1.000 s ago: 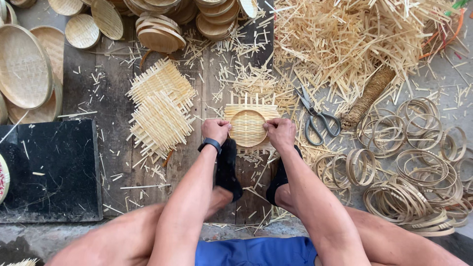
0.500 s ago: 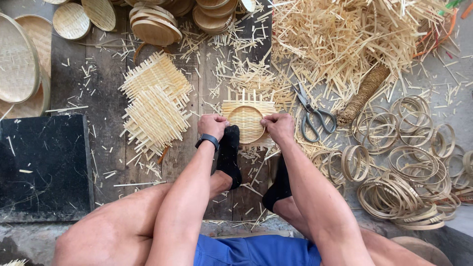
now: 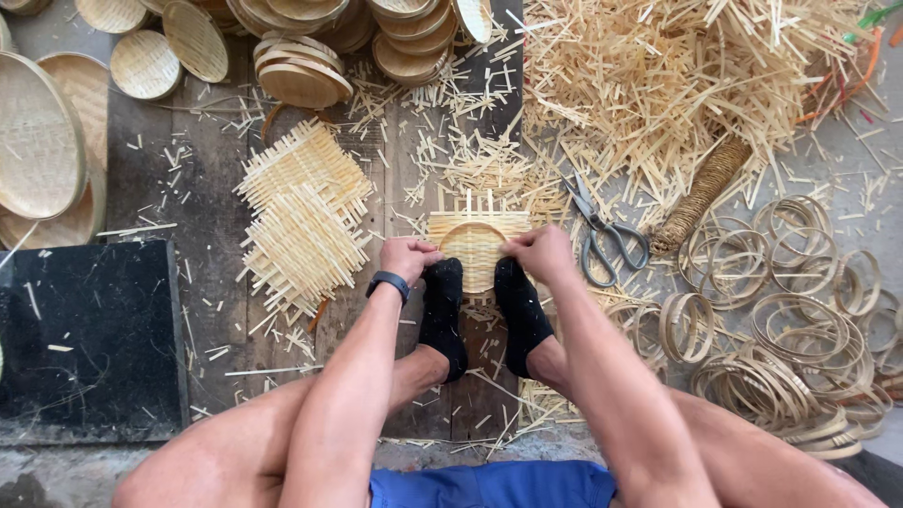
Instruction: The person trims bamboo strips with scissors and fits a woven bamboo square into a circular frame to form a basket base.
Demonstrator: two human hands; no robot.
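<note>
A small woven bamboo mat with a round hoop pressed into it lies on the wooden boards in front of my feet. My left hand grips its left edge and my right hand grips its right edge. Both feet in black socks rest against the mat's near side. A dark watch sits on my left wrist.
Two flat woven bamboo squares lie to the left. Scissors and a twine roll lie to the right, beside several bamboo hoops. A heap of bamboo strips sits at the back right, finished baskets at the back, and a black slab at the left.
The view has shifted slightly; my hands and feet stay on the mat with the hoop, with little visible movement.
</note>
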